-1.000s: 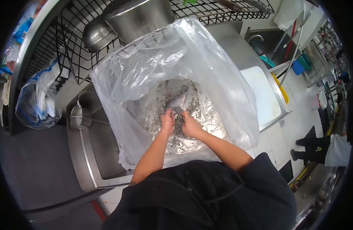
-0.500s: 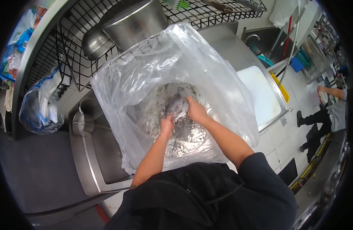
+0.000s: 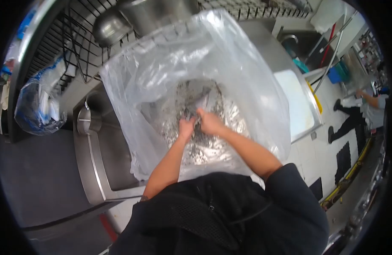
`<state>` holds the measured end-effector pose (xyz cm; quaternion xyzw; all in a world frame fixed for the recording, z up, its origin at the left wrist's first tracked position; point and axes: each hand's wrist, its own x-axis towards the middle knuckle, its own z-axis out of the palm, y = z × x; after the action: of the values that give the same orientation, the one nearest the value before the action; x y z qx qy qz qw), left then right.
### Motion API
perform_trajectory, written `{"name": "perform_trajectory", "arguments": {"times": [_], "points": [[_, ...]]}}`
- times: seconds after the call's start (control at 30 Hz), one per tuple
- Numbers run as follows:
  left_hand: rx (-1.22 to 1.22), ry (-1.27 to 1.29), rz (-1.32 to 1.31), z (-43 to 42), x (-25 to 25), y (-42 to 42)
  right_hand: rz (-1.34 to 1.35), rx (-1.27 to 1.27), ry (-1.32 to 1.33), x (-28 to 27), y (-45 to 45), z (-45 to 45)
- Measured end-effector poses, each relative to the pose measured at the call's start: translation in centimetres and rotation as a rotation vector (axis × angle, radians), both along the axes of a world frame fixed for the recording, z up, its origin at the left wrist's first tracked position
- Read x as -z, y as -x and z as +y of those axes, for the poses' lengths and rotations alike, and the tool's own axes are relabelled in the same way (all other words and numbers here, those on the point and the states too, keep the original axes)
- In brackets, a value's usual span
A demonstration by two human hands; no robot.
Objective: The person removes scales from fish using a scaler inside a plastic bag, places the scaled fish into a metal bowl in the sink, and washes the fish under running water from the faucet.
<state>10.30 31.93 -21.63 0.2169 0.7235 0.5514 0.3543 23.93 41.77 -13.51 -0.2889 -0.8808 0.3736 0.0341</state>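
Note:
A greyish fish, blurred by motion, is inside a large clear plastic bag that stands open in the sink. My left hand is closed around the near end of the fish. Close beside it, my right hand is closed against the fish; whatever its fingers hold is hidden. Dark flecks that look like fish scales cling to the bag's inside around both hands.
Behind the bag, metal pots stand on a black wire rack. A white board lies to the right. At left are a metal sink and a bag of white items. Another person is at far right.
My right hand has moved down and left, nearer my left hand. The fish is now more blurred and its far end has shifted slightly. The camera view has also shifted.

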Motion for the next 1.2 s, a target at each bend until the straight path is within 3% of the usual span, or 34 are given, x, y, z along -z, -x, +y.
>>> {"name": "perform_trajectory", "arguments": {"times": [0.03, 0.13, 0.2, 0.33, 0.4, 0.43, 0.47, 0.53, 0.6, 0.7, 0.73, 0.8, 0.87, 0.97, 1.0, 1.07, 1.13, 1.2], "points": [[0.027, -0.008, -0.011, -0.2, -0.6, 0.1, 0.160, 0.018, 0.025, 2.0, 0.0, 1.2], [-0.047, 0.094, -0.008, -0.5, -0.1, -0.7, 0.071, 0.273, 0.152, 0.5, -1.6, 2.3], [-0.039, 0.150, -0.119, 0.4, -2.6, -0.9, -0.130, 0.153, -0.014, -1.2, -1.2, 1.7], [0.007, 0.054, -0.149, 0.2, -4.2, -1.1, -0.088, -0.017, 0.063, -2.5, 0.0, 0.4], [-0.017, 0.104, -0.140, 0.2, -3.9, -1.0, 0.057, 0.283, 0.094, -1.0, 0.0, 3.5], [-0.042, 0.136, -0.134, 0.3, -3.6, -1.3, 0.038, 0.311, 0.027, 0.2, -0.2, 3.9], [-0.045, 0.131, -0.138, 0.3, -4.3, -1.7, 0.035, 0.308, 0.022, -0.8, -0.3, 2.7], [-0.028, 0.104, -0.144, 0.4, -5.2, -1.9, -0.195, -0.013, 0.019, -2.6, -0.1, -0.2], [-0.009, 0.088, -0.136, 0.2, -4.8, -1.6, -0.133, -0.024, 0.053, -1.6, 0.1, 0.5], [0.014, 0.136, -0.133, -0.5, -4.3, -1.4, 0.109, 0.291, 0.106, 0.1, 0.0, 3.8], [0.013, 0.170, -0.134, 0.0, -4.6, -1.4, 0.111, 0.294, 0.101, -0.3, -0.2, 2.7], [0.030, 0.122, -0.175, 0.2, -6.1, -1.6, -0.170, 0.006, 0.038, -2.2, -0.4, -0.5], [0.028, 0.095, -0.225, 0.4, -6.0, -1.6, -0.114, 0.042, 0.064, -1.9, -0.3, 0.1], [-0.039, 0.143, -0.125, -0.6, -3.5, -1.8, 0.039, 0.323, 0.116, -0.6, -0.9, 3.5], [-0.045, 0.118, -0.087, -0.4, -2.9, -1.9, 0.036, 0.328, 0.113, -0.1, -1.1, 2.6], [-0.041, 0.065, -0.040, 1.0, -2.6, -1.5, -0.135, 0.012, 0.027, -1.9, -0.8, 0.1], [0.062, -0.011, -0.113, 0.0, -2.2, -0.9, -0.169, 0.006, 0.061, -2.1, -0.8, 0.9], [0.058, 0.028, -0.094, -0.2, -2.7, -1.0, 0.025, 0.191, 0.092, -0.3, -0.7, 3.8]]}}
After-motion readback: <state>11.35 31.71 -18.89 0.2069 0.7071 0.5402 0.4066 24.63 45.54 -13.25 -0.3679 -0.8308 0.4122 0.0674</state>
